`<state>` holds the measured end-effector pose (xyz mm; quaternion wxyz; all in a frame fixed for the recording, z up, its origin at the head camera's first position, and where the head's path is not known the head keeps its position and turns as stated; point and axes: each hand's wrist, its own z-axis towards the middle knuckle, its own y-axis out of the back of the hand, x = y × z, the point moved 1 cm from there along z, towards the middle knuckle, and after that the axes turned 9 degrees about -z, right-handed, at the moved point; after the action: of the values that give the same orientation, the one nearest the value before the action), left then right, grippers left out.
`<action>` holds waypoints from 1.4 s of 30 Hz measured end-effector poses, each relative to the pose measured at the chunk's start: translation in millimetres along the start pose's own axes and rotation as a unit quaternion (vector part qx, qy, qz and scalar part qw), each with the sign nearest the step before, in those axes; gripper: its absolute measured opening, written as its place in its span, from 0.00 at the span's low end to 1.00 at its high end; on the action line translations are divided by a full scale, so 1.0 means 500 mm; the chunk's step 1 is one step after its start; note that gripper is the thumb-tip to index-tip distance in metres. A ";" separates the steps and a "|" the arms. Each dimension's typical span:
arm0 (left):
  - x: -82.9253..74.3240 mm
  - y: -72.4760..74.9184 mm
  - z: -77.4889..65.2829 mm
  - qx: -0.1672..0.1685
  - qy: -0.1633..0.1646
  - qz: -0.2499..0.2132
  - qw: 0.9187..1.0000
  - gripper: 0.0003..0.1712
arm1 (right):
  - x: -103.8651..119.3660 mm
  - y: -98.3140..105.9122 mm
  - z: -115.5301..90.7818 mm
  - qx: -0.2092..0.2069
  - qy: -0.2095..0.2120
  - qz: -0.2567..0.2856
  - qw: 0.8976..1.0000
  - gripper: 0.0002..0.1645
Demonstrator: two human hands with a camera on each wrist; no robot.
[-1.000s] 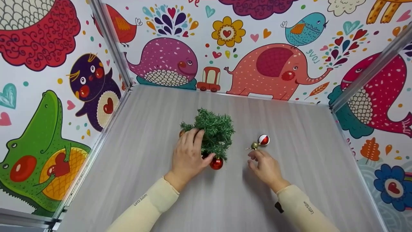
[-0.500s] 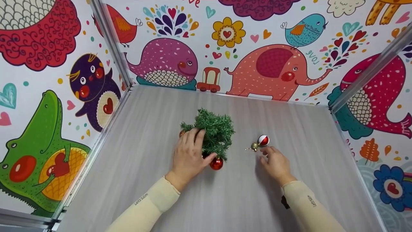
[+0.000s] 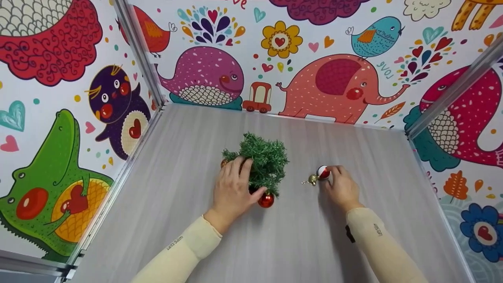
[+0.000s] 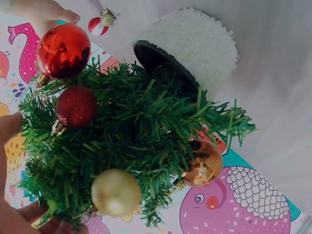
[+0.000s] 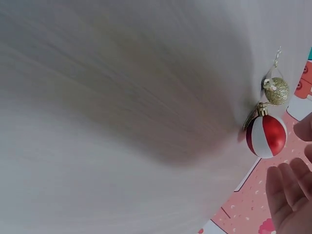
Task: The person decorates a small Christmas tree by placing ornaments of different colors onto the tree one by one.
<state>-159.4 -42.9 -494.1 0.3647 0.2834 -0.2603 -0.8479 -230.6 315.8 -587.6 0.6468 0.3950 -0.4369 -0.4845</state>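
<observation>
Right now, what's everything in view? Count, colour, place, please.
table: one, grey, underneath
tree: one, green, mid-table
pot: one, white, tree's base
hanging baubles: four visible, red, dark red, pale gold, copper, on tree
striped ball: one, red and white, on table
small ball: one, gold, beside striped ball
walls: three, white with coloured drawings, around table
posts: two, silver, back corners
sleeves: two, cream, foreground
dark item: one, black, by right sleeve
left grip: one bare hand, on tree
right grip: one bare hand, by striped ball
</observation>
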 end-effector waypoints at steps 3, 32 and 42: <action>-0.001 0.000 -0.001 0.004 0.004 -0.003 1.000 0.48 | -0.001 -0.007 0.013 0.007 0.000 -0.005 1.000 0.28; 0.037 0.037 0.009 0.050 -0.003 -0.031 0.998 0.43 | -0.014 -0.047 0.035 -0.011 0.046 -0.045 0.998 0.20; 0.057 0.049 0.014 0.089 -0.004 -0.056 0.994 0.43 | -0.016 -0.049 0.030 -0.009 0.041 -0.034 0.999 0.22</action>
<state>-168.9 -77.7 -481.5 0.2889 0.3250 -0.3196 -0.8419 -252.9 317.1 -607.4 0.6509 0.4233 -0.3915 -0.4939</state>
